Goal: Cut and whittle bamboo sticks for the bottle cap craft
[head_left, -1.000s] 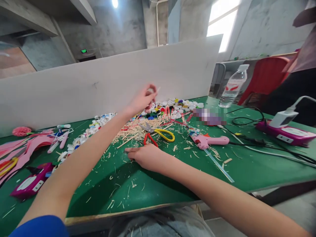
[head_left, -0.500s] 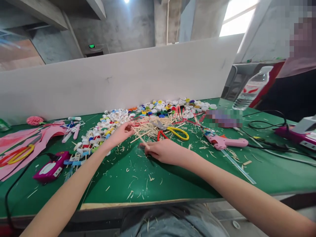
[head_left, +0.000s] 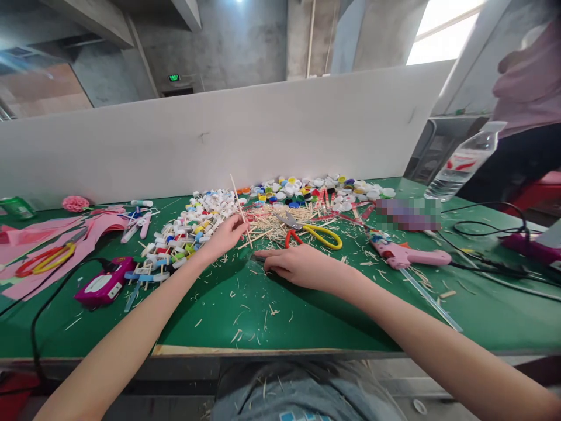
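Observation:
My left hand [head_left: 228, 235] pinches a thin wooden stick [head_left: 237, 196], which stands nearly upright and leans a little to the left. Low over the green table, my right hand [head_left: 291, 264] has its fingers curled round a small dark piece [head_left: 259, 258] whose kind I cannot make out; most of it is hidden. Just behind both hands lies a heap of wooden sticks and splinters [head_left: 267, 225]. Scissors [head_left: 313, 229] with one red and one yellow handle rest on that heap, open, close to my right hand.
Bottle caps with sticks [head_left: 184, 237] spread on the left, and loose caps [head_left: 298, 190] lie along the white board [head_left: 210, 140]. A pink glue gun [head_left: 405, 255] and a water bottle [head_left: 464, 164] are on the right. A purple box [head_left: 105, 285] with a cord sits left.
My left hand has drawn the stick away from my right hand and tipped it upright. My right hand stays low at the table. The view has shifted slightly left.

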The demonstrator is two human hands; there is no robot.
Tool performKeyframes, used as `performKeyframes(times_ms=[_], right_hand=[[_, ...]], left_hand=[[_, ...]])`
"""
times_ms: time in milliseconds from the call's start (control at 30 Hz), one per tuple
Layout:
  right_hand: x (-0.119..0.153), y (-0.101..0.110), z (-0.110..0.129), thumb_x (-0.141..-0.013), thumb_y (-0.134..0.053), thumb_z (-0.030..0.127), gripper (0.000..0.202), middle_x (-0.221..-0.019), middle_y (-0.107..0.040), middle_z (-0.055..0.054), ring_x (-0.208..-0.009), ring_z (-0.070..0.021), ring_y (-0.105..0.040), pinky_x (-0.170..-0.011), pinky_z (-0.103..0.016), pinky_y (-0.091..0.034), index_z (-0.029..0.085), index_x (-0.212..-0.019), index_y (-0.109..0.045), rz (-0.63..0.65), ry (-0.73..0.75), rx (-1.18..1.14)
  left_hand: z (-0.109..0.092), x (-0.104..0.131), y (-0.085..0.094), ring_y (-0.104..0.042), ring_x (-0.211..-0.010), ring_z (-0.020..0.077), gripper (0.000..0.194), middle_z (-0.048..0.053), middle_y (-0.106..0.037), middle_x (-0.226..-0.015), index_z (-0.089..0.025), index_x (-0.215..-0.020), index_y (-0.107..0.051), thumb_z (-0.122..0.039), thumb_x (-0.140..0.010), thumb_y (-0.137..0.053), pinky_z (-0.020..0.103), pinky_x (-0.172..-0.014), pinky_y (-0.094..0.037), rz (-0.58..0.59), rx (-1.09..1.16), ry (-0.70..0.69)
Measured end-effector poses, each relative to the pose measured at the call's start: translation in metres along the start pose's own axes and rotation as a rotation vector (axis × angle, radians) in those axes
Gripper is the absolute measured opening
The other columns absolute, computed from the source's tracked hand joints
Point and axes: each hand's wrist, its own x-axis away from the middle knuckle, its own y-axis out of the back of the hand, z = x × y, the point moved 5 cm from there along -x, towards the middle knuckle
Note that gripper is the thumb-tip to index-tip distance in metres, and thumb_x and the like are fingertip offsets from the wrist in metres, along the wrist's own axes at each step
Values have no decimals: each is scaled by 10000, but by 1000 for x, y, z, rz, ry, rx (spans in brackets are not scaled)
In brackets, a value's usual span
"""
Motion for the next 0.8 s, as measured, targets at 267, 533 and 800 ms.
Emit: performKeyframes(times_ms=[267,533,800], right_hand=[[0,1,-1,-905,-460,163,261,-1343,-583,17,-752,-131,-677,-648,-276,-495,260,-991,-686,-13,13,29],[0,6,1,-921,-438,167,290,-1375,-552,19,-732,-124,-678,-550,-256,-454,268,-1052,-676,-91,25,126],[-6,-1,-3,-866,-444,106,352,-1437,-488,-12,-663,-105,-638,-455,-252,-315,249,-1106,-659,-134,24,334]], left_hand=[[-7,3,-5,-595,-783,142,141,60,-617,-886,-194,-845,-500,-291,-915,-425,288,-756,-506,19,180,32],[-5,6,-13,-677,-886,175,60,85,-705,-961,-211,-923,-407,-266,-942,-392,364,-843,-504,61,311,76],[-12,8,-14,-662,-963,177,60,77,-714,-978,-214,-899,-393,-254,-939,-373,361,-869,-476,109,228,14]])
